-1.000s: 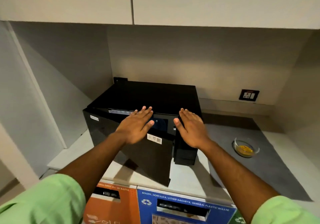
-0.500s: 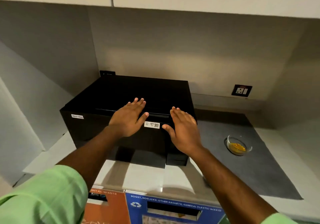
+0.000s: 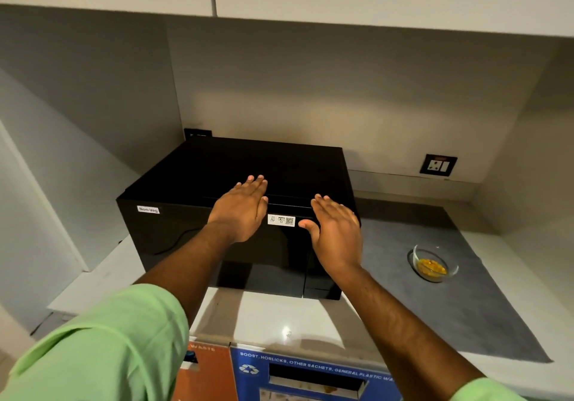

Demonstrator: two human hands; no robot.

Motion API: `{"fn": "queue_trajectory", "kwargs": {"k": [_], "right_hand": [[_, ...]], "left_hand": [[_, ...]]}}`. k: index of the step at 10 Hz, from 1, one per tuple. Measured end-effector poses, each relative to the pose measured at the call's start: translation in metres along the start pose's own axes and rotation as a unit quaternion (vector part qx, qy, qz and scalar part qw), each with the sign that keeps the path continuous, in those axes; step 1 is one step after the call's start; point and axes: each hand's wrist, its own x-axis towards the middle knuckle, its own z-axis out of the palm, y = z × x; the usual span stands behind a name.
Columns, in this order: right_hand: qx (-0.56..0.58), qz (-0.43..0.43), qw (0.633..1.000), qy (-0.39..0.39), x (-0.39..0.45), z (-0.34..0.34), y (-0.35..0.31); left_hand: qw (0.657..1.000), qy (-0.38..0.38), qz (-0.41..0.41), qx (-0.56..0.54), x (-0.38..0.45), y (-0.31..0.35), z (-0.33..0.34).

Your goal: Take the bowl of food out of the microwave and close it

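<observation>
A black microwave (image 3: 192, 214) stands on the counter with its door flush against the body. My left hand (image 3: 240, 211) lies flat on the top front edge of the door, fingers spread. My right hand (image 3: 337, 233) is flat and open against the door's upper right, beside a white QR sticker (image 3: 281, 220). A small glass bowl (image 3: 435, 264) with yellow food sits on a grey mat (image 3: 466, 313) to the right of the microwave, away from both hands.
White cabinets hang overhead. A wall socket (image 3: 438, 165) is at the back right. Walls close in on the left and right. Orange (image 3: 205, 376) and blue (image 3: 310, 376) waste bin fronts sit below the counter edge.
The door swung from ajar to flush with the microwave body as both hands pushed it forward. The bowl has not moved on the mat.
</observation>
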Motion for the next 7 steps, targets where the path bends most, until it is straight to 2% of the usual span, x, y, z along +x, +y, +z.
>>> {"fn": "queue_trajectory", "kwargs": {"k": [1, 3, 4, 7], "right_hand": [[0.008, 0.004, 1.0, -0.005, 0.001, -0.003, -0.001], [-0.065, -0.013, 0.997, -0.043, -0.01, -0.004, -0.002], [-0.088, -0.037, 0.989, -0.114, -0.009, -0.019, 0.002], [-0.083, -0.032, 0.973, -0.211, -0.029, -0.067, -0.007]], "left_hand": [[1.0, 0.002, -0.005, 0.001, -0.002, 0.004, -0.003], [0.999, -0.015, -0.037, -0.001, -0.018, 0.016, -0.006], [0.999, -0.035, -0.016, 0.002, -0.038, 0.017, -0.011], [0.993, -0.083, -0.027, -0.084, -0.082, 0.036, -0.03]]}}
